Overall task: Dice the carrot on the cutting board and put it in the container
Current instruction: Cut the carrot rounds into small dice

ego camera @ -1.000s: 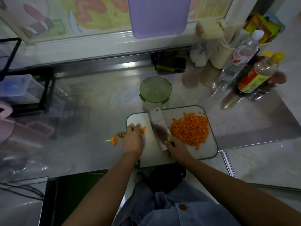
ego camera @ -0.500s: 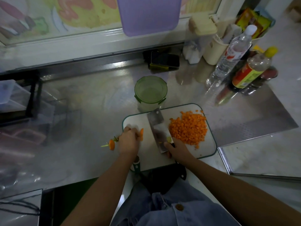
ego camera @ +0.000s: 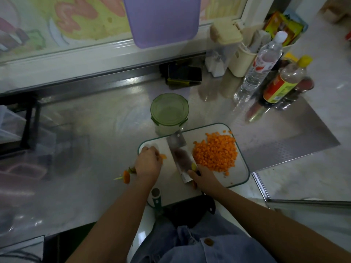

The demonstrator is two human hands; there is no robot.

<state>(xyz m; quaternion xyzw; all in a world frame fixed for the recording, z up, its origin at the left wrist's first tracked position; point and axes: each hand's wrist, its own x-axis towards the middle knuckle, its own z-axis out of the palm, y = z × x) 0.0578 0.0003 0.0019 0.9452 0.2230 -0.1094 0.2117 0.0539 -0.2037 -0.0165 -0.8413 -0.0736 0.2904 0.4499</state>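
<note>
Right hand [ego camera: 204, 178] grips the handle of a broad steel cleaver [ego camera: 180, 156]. Left hand [ego camera: 149, 163] pinches a small orange carrot piece [ego camera: 163, 157] on the white, green-rimmed cutting board [ego camera: 241, 173]. A heap of diced carrot [ego camera: 216, 150] lies right of the blade. The round green-lidded container [ego camera: 169, 111] stands just behind.

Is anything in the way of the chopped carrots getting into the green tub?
Yes. The green lid sits on the container, so the diced carrot pile on the cutting board cannot go in until it comes off. Nothing else visible stands between them; the cleaver lies left of the pile.
</note>
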